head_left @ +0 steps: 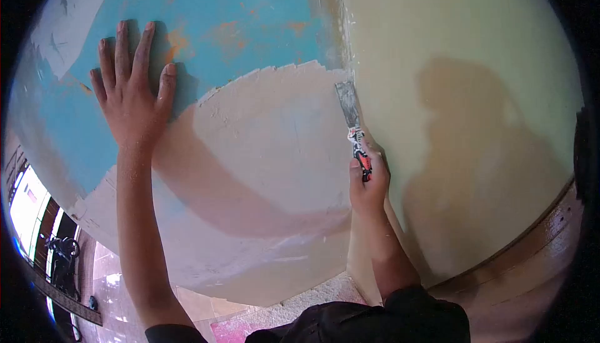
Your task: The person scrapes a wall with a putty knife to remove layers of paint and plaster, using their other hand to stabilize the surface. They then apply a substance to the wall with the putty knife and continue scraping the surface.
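Observation:
My left hand [134, 96] lies flat with fingers spread on the blue painted part of the wall [250, 5], where orange patches show through. In my right hand [370, 183] is a putty knife [354, 115] with a red and black handle, its fingers wrapped round the grip. The blade points up and sits close to the inside corner where two walls meet. Pale filler [269, 130] covers the wall below the blue, ending in a ragged upper edge. White residue coats the blade and the neck of the handle.
A pale green wall [462, 49] rises on the right, with a shadow on it. White dust and crumbs lie on a pinkish sheet [300, 302] at the wall's foot. At lower left are a bright doorway [30, 202] and a dark object [62, 252] on the shiny floor.

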A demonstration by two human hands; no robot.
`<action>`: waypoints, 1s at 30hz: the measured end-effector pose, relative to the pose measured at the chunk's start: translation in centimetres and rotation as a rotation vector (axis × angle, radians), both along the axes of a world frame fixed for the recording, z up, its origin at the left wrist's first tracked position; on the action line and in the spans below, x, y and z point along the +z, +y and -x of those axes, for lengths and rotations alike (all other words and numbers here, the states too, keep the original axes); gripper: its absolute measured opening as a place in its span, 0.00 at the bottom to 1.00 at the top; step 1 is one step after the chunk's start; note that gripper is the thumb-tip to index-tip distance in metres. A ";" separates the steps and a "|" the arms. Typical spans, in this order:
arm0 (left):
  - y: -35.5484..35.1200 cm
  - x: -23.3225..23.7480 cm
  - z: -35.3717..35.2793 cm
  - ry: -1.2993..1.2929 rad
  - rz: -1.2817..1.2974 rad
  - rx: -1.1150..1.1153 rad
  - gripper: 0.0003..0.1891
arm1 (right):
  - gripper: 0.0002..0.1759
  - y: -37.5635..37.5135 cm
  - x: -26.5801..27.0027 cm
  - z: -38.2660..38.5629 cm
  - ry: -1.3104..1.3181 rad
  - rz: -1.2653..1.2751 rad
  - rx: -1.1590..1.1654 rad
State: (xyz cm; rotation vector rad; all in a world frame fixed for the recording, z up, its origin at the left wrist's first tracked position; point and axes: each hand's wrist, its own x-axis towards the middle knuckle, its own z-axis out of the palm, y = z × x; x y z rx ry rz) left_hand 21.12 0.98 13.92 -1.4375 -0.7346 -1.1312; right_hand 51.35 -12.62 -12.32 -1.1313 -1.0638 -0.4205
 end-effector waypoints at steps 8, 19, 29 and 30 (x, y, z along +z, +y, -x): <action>0.4 -0.1 0.1 0.003 -0.043 -0.020 0.31 | 0.22 -1.0 4.1 0.5 -0.037 0.070 0.012; 0.6 -0.3 0.2 -0.001 -0.058 -0.008 0.31 | 0.22 0.2 1.4 0.3 -0.030 -0.089 0.073; 0.7 -0.5 0.1 -0.005 -0.059 -0.032 0.30 | 0.20 -0.3 1.8 -0.3 -0.075 0.054 0.015; 0.5 -0.5 0.1 -0.017 -0.046 -0.009 0.31 | 0.22 0.0 2.5 -0.5 -0.128 0.041 -0.008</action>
